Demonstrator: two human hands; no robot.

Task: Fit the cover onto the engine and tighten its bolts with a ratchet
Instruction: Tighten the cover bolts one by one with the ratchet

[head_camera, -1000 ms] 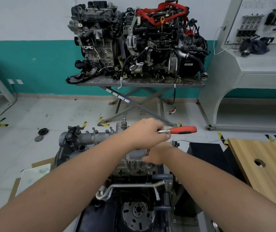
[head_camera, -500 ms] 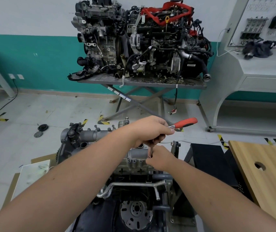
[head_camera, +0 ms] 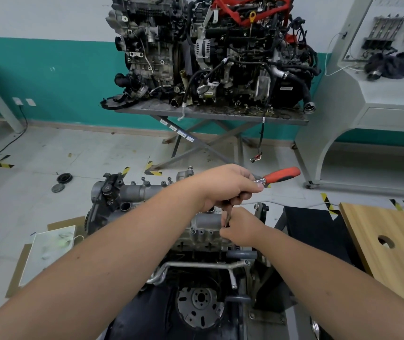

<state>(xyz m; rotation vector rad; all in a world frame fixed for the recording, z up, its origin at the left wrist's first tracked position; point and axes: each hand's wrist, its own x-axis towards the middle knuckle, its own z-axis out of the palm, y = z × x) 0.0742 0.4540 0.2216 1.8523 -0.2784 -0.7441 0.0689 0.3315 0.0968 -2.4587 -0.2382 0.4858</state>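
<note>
The engine (head_camera: 127, 200) sits low at centre, its grey cover (head_camera: 206, 220) on top. The left hand (head_camera: 223, 187) grips the ratchet (head_camera: 280, 174) at its head, the red handle pointing right. Just below, the right hand (head_camera: 241, 227) pinches the extension bar (head_camera: 228, 217) standing upright over the cover. A wooden tabletop (head_camera: 392, 241) lies at right.

grey floor (head_camera: 49, 148) (taped), two discs (head_camera: 61, 182), cardboard (head_camera: 17, 271)

Engine (head_camera: 127, 202) lies directly below the fingers (head_camera: 235, 200) of both hands. Ratchet (head_camera: 279, 174) extends right from them. Behind, two engines on a counter (head_camera: 220, 114). Right, wooden counter (head_camera: 392, 241). Left, discs (head_camera: 61, 182) on the floor.
</note>
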